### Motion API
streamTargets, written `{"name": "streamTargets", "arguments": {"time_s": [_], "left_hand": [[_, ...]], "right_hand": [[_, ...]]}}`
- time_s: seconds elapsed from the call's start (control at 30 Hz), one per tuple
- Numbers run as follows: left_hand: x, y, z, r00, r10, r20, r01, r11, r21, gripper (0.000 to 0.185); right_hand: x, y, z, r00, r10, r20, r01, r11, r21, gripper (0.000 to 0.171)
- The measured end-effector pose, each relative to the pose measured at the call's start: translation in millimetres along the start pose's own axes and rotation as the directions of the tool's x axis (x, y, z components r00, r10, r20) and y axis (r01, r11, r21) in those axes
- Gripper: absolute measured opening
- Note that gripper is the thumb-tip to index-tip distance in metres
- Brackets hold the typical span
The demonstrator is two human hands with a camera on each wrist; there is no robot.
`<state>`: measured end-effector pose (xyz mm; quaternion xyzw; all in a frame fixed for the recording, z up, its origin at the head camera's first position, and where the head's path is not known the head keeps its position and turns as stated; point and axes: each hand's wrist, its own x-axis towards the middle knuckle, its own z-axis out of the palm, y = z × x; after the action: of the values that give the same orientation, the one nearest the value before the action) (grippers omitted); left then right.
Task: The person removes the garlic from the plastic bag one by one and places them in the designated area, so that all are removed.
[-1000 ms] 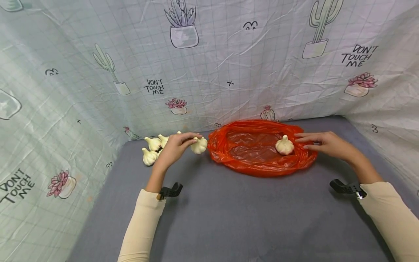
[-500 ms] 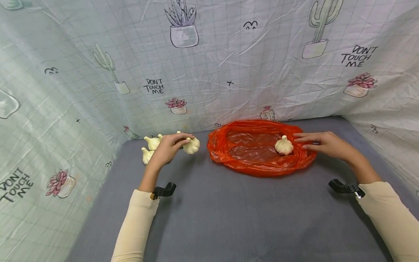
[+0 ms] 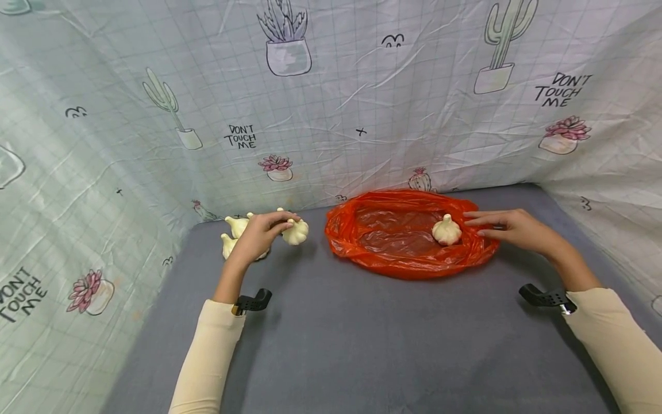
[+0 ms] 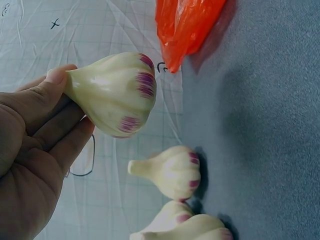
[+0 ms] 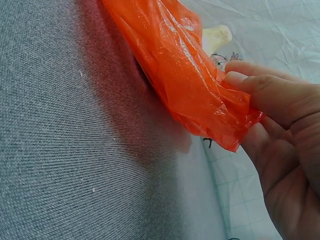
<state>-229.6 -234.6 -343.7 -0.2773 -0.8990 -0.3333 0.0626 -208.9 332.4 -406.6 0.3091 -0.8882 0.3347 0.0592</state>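
My left hand [image 3: 260, 230] pinches a garlic bulb [image 4: 115, 95] by its stem between thumb and fingers. The bulb is cream with purple streaks on its base and is held above the table, left of a red plastic bag [image 3: 398, 271]. My right hand [image 3: 517, 229] grips the right side of the bag's rim, with the rim between thumb and fingers in the right wrist view. The bag stands spread with its mouth up, and another garlic bulb [image 3: 447, 231] sits at its right inner side, stem upward.
Several more bulbs, among them a garlic bulb [image 3: 237, 226], lie at the table's back left, partly hidden behind my left hand. The grey table [image 3: 362, 339] meets a printed cloth backdrop [image 3: 331, 103] at the back and both sides.
My left hand has moved left with its garlic bulb, away from the bag and toward the other bulbs. My right hand and the bag have stayed almost still.
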Motion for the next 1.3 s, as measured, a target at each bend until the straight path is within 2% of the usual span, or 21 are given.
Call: {"name": "streamTargets", "arguments": {"time_s": [0.4,0.63,0.87,1.3], "left_hand": [[-5.8,-15.4,-5.4,1.0,0.012,-0.002,-0.012,1.0,-0.028,0.023],[-8.9,-21.0,-7.6,1.0,0.018,-0.023,-0.017,0.999,0.043,0.022],[-9.4,-27.4,-9.3,0.999,-0.028,-0.017,0.029,0.997,0.066,0.02],[-11.6,-52.1,1.1,0.997,-0.073,-0.004,0.073,0.997,0.04,0.018]], "right_hand": [[1.4,-2.8,2.9,0.999,0.048,-0.01,-0.048,0.999,-0.015,0.028],[1.2,-5.8,3.0,0.999,0.049,-0.022,-0.05,0.998,-0.036,0.027],[0.9,-5.4,3.8,0.997,0.075,-0.016,-0.075,0.996,-0.038,0.027],[0.2,-2.8,4.9,0.996,0.088,-0.001,-0.088,0.995,-0.051,0.032]]}}
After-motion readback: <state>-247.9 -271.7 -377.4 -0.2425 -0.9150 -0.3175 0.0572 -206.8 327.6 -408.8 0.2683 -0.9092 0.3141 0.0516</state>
